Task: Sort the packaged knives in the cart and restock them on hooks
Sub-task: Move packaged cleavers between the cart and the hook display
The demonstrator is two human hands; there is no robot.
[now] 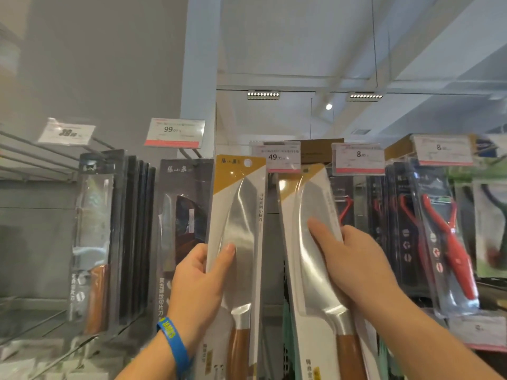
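I hold two packaged knives up in front of the display, each a white card with a gold corner, a broad steel blade and a wooden handle. My left hand [199,283], with a blue wristband, grips the left packaged knife [241,209] upright at its lower blade. My right hand [354,259] grips the right packaged knife [310,212], which tilts left, its top just under the 49.00 price tag [276,157]. The hook behind that tag is hidden by the packs.
Dark-boxed knives [131,237] hang at left under a 99 price tag [174,133], with another dark pack [183,215] beside my left hand. Red-handled tools in clear packs [444,237] hang at right under 8.00 tags [358,157]. Bare hook rods [35,152] stick out at far left.
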